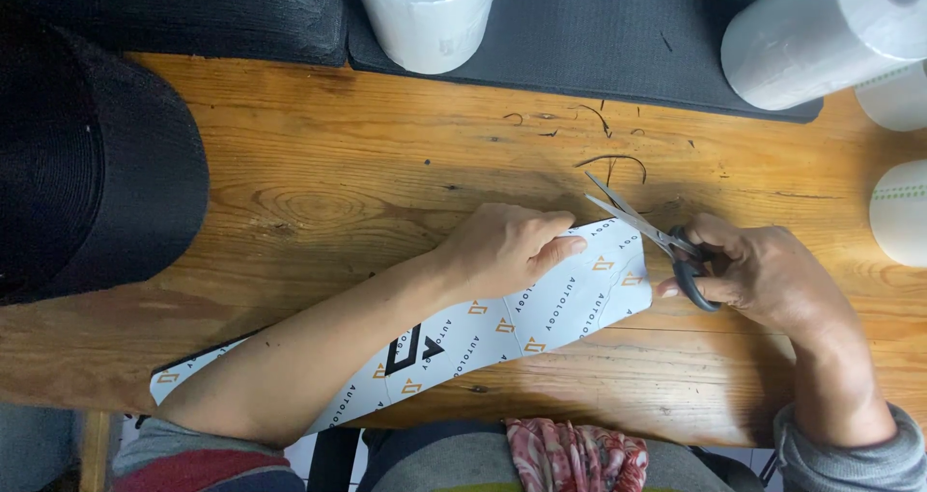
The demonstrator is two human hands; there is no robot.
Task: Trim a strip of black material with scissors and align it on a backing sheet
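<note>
I pressed my left hand flat on the card near the desk's front edge, steadying it while my right hand gripped open scissors.

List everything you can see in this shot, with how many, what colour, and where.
printed strip: one, white with orange and black marks, lying diagonally across the near table edge
scissors: one, black handles, blades open at the strip's right end
table: one, orange-brown wood
white rolls: about five, along the top and right edges
dark mat: one, grey, at the back under the rolls
black fabric: piled at left
dark threads: a few, beyond the scissors
left hand: pressing on the strip
right hand: holding the scissors
</note>
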